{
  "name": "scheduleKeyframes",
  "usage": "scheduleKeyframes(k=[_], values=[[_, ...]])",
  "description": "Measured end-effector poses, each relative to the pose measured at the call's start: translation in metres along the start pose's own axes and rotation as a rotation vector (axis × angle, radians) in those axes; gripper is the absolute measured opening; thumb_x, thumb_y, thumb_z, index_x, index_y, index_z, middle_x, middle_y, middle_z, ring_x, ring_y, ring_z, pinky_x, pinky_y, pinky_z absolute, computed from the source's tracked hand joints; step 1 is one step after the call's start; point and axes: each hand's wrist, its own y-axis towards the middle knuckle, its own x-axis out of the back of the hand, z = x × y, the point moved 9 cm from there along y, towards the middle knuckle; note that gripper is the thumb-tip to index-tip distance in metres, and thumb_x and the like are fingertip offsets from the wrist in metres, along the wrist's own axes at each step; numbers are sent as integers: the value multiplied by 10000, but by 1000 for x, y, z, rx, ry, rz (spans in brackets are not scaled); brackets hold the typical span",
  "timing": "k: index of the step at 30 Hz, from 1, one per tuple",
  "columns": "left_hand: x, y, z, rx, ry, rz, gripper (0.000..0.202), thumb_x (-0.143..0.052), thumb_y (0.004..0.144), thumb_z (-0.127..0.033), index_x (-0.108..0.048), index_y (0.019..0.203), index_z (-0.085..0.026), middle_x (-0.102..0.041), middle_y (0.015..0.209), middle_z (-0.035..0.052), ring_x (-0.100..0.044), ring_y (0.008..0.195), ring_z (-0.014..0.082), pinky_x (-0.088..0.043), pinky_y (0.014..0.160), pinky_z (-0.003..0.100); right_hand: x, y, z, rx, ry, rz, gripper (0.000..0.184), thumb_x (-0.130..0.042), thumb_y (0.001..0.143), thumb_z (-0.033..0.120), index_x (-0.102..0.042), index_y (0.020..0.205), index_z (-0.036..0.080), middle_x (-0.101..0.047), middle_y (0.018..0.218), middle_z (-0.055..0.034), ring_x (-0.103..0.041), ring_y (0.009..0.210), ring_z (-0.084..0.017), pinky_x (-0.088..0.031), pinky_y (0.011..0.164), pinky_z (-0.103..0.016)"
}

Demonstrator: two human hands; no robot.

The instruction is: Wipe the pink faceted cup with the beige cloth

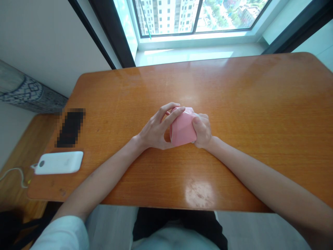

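A small pink box-like thing [183, 130] with smooth, angled faces is held over the middle of the wooden table [125, 100]. My right hand [203, 131] grips its right end, the thumb pressed on the near face and the other fingers curled behind. On the left side, my left hand [158, 128] curves around the thing's other end. Its fingertips rest along the top edge, while the thumb reaches beneath. A gap shows between that palm and the pink side. What lies inside or behind the pink thing is hidden.
A white power bank-like device [59, 163] with a cable [15, 170] lies at the table's left edge. Above it is a dark, pixelated rectangle [70, 127]. Beyond the far edge is a window [195, 17]; a patterned cloth [33, 88] is at the left.
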Motion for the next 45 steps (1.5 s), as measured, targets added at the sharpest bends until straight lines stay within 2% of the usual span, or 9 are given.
scheduleKeyframes(k=[5, 12, 16, 22, 26, 31, 34, 38, 45], values=[[0, -1, 1, 7, 41, 3, 1147, -812, 881, -649, -221, 1776, -242, -506, 1575, 214, -630, 1418, 368, -667, 1050, 502, 0, 1, -3, -24, -18, 2, 628, -331, 1167, 574, -411, 623, 272, -384, 482, 47, -319, 403, -131, -194, 453, -385], [1, -2, 2, 9, 53, 1, 1126, -765, 884, -679, -218, 1776, -266, -506, 1581, 203, -635, 1383, 370, -657, 1030, 501, -2, -2, -13, -138, 14, 31, 641, -335, 1143, 628, -407, 607, 284, -384, 473, 30, -332, 416, -151, -237, 466, -403], [-2, -1, 3, 54, 7, 24, 1135, -788, 883, -675, -196, 1774, -297, -503, 1593, 187, -625, 1417, 368, -642, 1084, 515, 1, -1, -6, -55, 33, 9, 599, -397, 1148, 567, -431, 632, 263, -422, 494, 42, -354, 414, -126, -249, 459, -369], [-5, 2, 7, 137, -146, 31, 1197, -874, 801, -698, -277, 1738, -254, -532, 1570, 197, -614, 1437, 377, -624, 1146, 533, 1, 1, -1, -20, -6, 25, 658, -409, 1100, 698, -372, 608, 263, -389, 485, 37, -322, 422, -119, -229, 453, -358], [-7, 4, 9, 189, -242, 23, 1187, -921, 772, -657, -330, 1710, -233, -539, 1581, 199, -613, 1428, 363, -603, 1171, 513, 2, 2, 3, 23, -19, 10, 633, -438, 1097, 676, -364, 626, 261, -386, 491, 40, -308, 424, -114, -232, 453, -362], [-11, 3, 14, 277, -316, 55, 1238, -975, 697, -637, -347, 1690, -249, -580, 1528, 178, -668, 1300, 331, -632, 1049, 467, -1, 3, 2, 8, -59, 41, 622, -422, 1072, 720, -370, 635, 281, -370, 485, 37, -325, 436, -137, -261, 458, -382], [-11, 3, 18, 331, -346, 67, 1246, -991, 659, -643, -372, 1664, -246, -606, 1495, 170, -691, 1232, 311, -635, 983, 435, 0, 3, 5, 36, -68, 31, 592, -442, 1079, 682, -385, 652, 277, -384, 504, 35, -321, 448, -137, -259, 466, -381], [-14, 0, 23, 395, -369, 95, 1241, -1005, 615, -651, -402, 1626, -258, -632, 1484, 162, -721, 1189, 306, -638, 973, 438, -1, 1, 8, 64, -66, 35, 527, -478, 1085, 595, -414, 672, 273, -382, 528, 38, -311, 457, -133, -257, 479, -368], [-24, -6, 31, 485, -459, 163, 1172, -1001, 595, -662, -482, 1556, -237, -707, 1425, 151, -763, 1173, 340, -635, 964, 466, -5, 2, 16, 140, -172, 26, 552, -452, 1083, 560, -347, 626, 268, -366, 502, 40, -293, 443, -117, -224, 460, -340]])
